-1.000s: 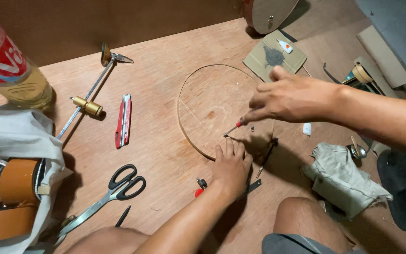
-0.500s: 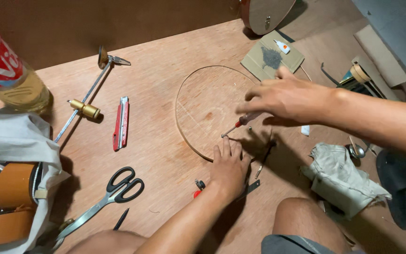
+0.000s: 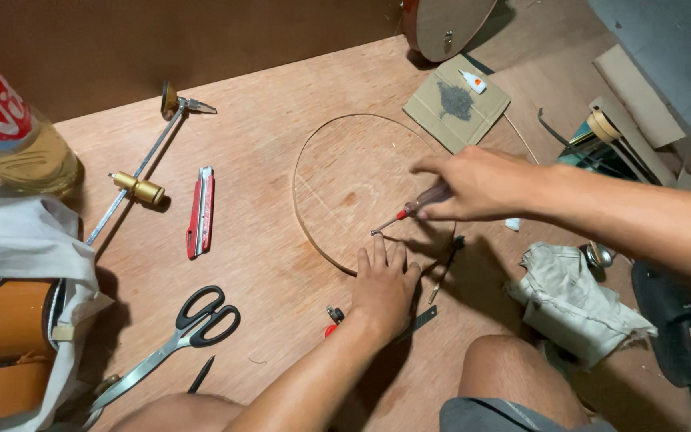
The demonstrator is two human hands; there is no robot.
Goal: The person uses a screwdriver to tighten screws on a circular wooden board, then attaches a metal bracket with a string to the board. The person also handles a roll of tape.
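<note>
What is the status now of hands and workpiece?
Left hand flat on round wooden disc. Right hand grips small screwdriver, tip on disc. Nothing in the way.

Hands (image 3: 384, 290): two. Screwdriver (image 3: 409, 211): one, red-handled. Wooden disc (image 3: 361, 188): one. Scissors (image 3: 171, 340): one pair. Red utility knife (image 3: 201, 211): one. Metal rod tool (image 3: 139, 172) with brass fitting: one. Plastic bottle (image 3: 9, 140): one. Brown tape rolls (image 3: 11, 320): two showing. Cardboard square (image 3: 457, 102): one. Small glue tube (image 3: 473, 81): one. Crumpled rag (image 3: 573, 300): one. White bag (image 3: 29, 248): one. Black pen (image 3: 200, 374): one.
</note>
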